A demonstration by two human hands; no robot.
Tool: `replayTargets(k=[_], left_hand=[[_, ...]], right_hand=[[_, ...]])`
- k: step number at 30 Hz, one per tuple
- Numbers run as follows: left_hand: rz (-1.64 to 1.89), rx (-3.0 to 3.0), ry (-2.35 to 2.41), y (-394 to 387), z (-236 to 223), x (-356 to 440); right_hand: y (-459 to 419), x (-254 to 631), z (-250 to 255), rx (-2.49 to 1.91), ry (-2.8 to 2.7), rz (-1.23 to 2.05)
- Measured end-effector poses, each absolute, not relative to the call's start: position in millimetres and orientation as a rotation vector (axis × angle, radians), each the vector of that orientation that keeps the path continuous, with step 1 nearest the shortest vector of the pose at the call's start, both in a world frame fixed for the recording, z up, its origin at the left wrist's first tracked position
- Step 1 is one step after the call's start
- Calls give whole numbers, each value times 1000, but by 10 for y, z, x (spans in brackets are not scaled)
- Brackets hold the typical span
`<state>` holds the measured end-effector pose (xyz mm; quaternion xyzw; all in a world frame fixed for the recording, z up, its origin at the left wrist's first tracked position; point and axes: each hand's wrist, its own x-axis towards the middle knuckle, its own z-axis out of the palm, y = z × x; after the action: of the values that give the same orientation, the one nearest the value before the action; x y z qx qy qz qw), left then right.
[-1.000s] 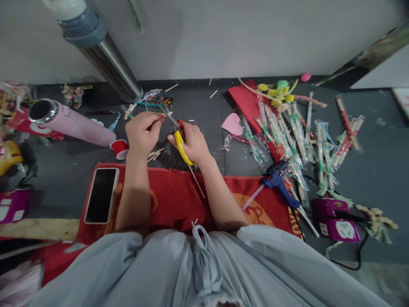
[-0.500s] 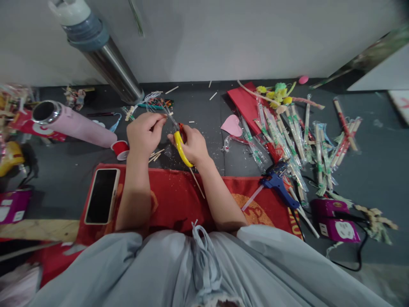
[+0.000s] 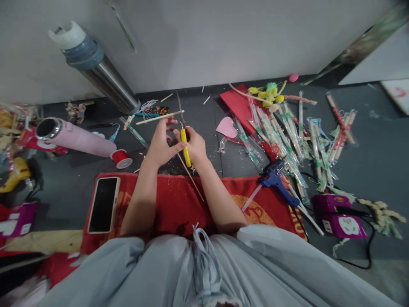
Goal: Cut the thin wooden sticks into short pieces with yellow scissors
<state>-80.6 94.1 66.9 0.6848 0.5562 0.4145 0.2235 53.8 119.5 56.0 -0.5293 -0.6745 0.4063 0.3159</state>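
My right hand [image 3: 195, 146] is closed around the yellow handle of a pair of scissors [image 3: 185, 148], whose narrow blades point away from me. A thin wooden stick [image 3: 150, 120] crosses at the fingertips of my left hand [image 3: 161, 145], its right end beside the blades. The left fingers are bent around the stick and the thumb reaches toward the scissors' handle. Another thin stick [image 3: 193, 183] slants from between the hands onto the red cloth [image 3: 179, 213]. Small cut bits lie on the dark table around the hands.
Left are a red thread spool [image 3: 121, 159], a pink bottle [image 3: 79, 138], a steel flask [image 3: 111, 72] and a phone [image 3: 104, 204]. Right lie a pink paper heart [image 3: 226, 127], several wrapped sticks [image 3: 271, 128], a blue glue gun [image 3: 277, 183] and a purple box [image 3: 340, 215]. A wall stands behind.
My left hand has moved right and nearer me, its fingers loosened, and a wooden stick now shows at its fingertips. The scissors have turned to point more straight ahead.
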Motion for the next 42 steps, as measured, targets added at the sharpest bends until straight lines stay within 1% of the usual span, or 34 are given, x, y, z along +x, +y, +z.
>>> replayTargets(k=[3,5,11,19,27,38,42], left_hand=[[949,1802,1287,993,574,-851],[881,1749,1179,998,540,-840],[971,1666,1103,974,476,-680],[1156,1739,1103,984,376,-643],[1177,1740,1161,981,349,-628],[1054,1785,1189,1019,438,-684],[913,1912,1405,953,661,-778]], right_hand=[[1173,519,580,-1384,-1802,1019],[1161,506,590,-1385,-1826,985],[1175,498,566,-1415,-1835,950],[1172,459,511,-1386,-1876,884],[1182,455,496,-1369,-1882,901],[1197,448,494,-1386,-1815,922],[1223,483,504,-1375,-1793,1004]])
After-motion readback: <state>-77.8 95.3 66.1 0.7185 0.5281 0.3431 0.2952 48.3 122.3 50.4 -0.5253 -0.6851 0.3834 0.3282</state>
